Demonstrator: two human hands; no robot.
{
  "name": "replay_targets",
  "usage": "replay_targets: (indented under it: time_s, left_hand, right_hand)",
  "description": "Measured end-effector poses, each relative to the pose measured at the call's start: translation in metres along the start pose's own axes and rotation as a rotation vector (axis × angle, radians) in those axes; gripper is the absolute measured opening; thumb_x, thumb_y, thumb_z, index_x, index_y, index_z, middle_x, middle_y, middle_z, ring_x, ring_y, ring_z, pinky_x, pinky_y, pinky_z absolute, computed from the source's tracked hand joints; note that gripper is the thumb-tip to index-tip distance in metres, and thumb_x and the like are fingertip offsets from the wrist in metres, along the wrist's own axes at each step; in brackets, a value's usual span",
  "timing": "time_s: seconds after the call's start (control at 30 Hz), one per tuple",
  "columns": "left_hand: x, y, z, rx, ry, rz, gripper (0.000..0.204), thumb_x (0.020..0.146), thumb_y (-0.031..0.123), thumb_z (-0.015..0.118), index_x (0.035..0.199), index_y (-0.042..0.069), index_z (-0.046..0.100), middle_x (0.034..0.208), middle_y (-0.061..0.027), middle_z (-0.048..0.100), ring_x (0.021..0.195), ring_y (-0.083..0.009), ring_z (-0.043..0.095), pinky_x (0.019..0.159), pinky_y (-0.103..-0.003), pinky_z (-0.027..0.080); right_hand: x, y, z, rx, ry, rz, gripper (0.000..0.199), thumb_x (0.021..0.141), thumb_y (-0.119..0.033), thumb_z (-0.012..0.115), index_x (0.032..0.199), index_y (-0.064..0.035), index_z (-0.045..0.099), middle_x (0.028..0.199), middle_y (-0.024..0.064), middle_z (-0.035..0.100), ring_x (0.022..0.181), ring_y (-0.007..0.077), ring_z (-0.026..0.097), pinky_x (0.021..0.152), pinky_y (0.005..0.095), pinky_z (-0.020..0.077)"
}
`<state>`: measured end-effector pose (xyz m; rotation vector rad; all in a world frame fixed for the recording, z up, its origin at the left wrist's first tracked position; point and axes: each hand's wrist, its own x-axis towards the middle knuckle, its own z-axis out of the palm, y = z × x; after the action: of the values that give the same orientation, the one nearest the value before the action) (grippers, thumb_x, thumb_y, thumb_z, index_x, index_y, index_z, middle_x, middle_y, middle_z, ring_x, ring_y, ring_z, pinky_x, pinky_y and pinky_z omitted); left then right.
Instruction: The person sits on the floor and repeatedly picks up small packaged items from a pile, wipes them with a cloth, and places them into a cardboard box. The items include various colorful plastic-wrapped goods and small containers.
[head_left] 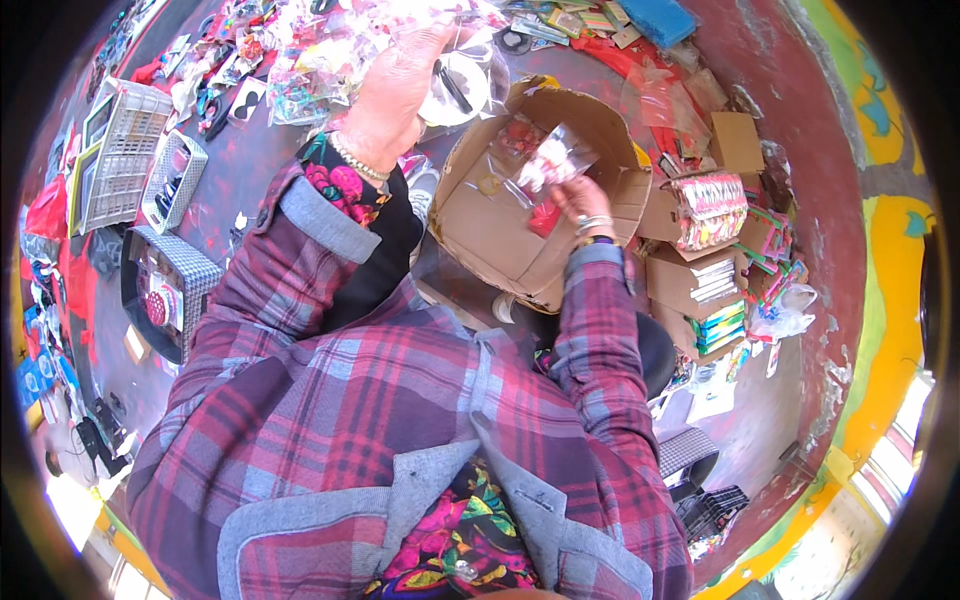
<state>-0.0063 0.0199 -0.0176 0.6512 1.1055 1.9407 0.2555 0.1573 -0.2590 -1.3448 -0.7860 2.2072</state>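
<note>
My right hand [580, 205] reaches over an open cardboard box [475, 215], its fingers closed on a small clear packet [553, 162] with pink and white contents. Inside the box lie a few other small items, among them a red packet [543, 218]. Raised at the upper left of the box, my left hand [390, 95] is closed on a bunch of clear plastic packets [345, 40]. Glare washes out its fingertips. Beside that hand hangs a clear packet holding a round white card [462, 85] with a slim black item on it.
At left stand a white crate [125, 150], a small white basket [172, 185] and a checked basket [190, 265] with goods inside. Small cartons [700, 270] with packaged goods sit right of the box. Loose packets and a blue package [660, 18] cover the floor ahead.
</note>
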Motion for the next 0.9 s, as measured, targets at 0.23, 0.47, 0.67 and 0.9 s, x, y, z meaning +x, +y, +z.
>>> replay_targets:
  time_s: [0.23, 0.47, 0.67, 0.9]
  left_hand:
    - [-0.005, 0.004, 0.005, -0.081, 0.132, -0.196, 0.029, 0.092, 0.020, 0.046, 0.112, -0.001, 0.052, 0.106, -0.0072, 0.057, 0.095, -0.0140, 0.057, 0.081, -0.028, 0.048]
    - [-0.005, 0.003, 0.008, -0.095, 0.178, -0.283, 0.031, 0.092, 0.016, 0.044, 0.115, -0.004, 0.051, 0.109, -0.0087, 0.056, 0.101, -0.0147, 0.054, 0.087, -0.028, 0.044]
    - [-0.009, -0.001, 0.004, 0.354, 0.204, -0.222, 0.035, 0.093, 0.020, 0.041, 0.118, -0.003, 0.047, 0.118, -0.0166, 0.052, 0.095, -0.0221, 0.059, 0.081, -0.034, 0.049]
    - [-0.006, -0.007, 0.007, -0.038, 0.198, -0.327, 0.035, 0.092, 0.022, 0.043, 0.116, -0.004, 0.049, 0.115, -0.0143, 0.055, 0.095, -0.0213, 0.058, 0.082, -0.034, 0.049]
  right_hand:
    - [0.062, 0.104, 0.010, -0.228, 0.144, 0.382, 0.018, 0.082, -0.002, 0.046, 0.099, -0.0025, 0.053, 0.085, 0.0089, 0.059, 0.073, 0.0222, 0.061, 0.064, 0.0343, 0.0537]
    - [0.119, 0.133, 0.033, -0.180, 0.291, 0.513, 0.022, 0.084, -0.004, 0.047, 0.105, -0.0048, 0.052, 0.091, 0.0091, 0.059, 0.077, 0.0224, 0.061, 0.063, 0.0365, 0.0540]
    - [0.104, 0.121, 0.064, 0.034, 0.379, 0.498, 0.027, 0.087, -0.005, 0.039, 0.112, -0.0076, 0.050, 0.098, 0.0099, 0.060, 0.079, 0.0218, 0.062, 0.058, 0.0362, 0.0539]
    - [0.142, 0.142, 0.039, 0.146, 0.347, 0.363, 0.022, 0.084, -0.007, 0.044, 0.101, -0.0026, 0.056, 0.085, 0.0141, 0.062, 0.073, 0.0228, 0.063, 0.050, 0.0362, 0.0515]
